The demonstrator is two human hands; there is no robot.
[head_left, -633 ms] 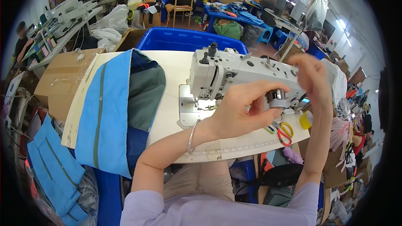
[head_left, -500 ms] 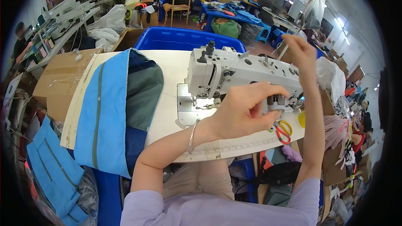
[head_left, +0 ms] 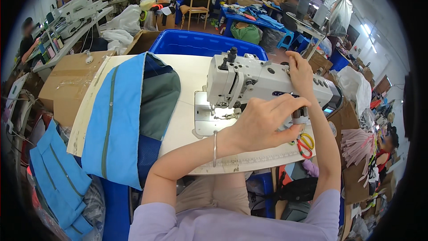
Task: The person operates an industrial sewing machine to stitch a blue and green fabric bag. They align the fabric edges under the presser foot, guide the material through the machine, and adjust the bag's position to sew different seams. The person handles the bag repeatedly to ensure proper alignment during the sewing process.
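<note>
My left hand (head_left: 263,122) reaches across in front of the white sewing machine (head_left: 263,78), thumb and forefinger closed round a small dark-and-silver cylinder (head_left: 300,115). I cannot tell whether that cylinder is fixed or loose. Over the top of the machine arm, my right hand (head_left: 302,73) has its fingers bent together; what they pinch is too small to make out. Left of the needle area lies a blue fabric piece (head_left: 120,120) with a dark zipper strip and grey-green lining, hanging over the table's front edge. Red-and-yellow-handled scissors (head_left: 306,145) rest below my left hand.
A blue plastic bin (head_left: 205,42) stands behind the pale sewing table (head_left: 187,102). More blue pieces (head_left: 60,178) hang at lower left beside a cardboard box (head_left: 67,89). Pinkish strips (head_left: 356,145) hang at the right. Other people work at farther tables.
My right hand has come down and left, from the air above the machine to its top. My left hand keeps its pinch on the cylinder. The whole view has shifted slightly.
</note>
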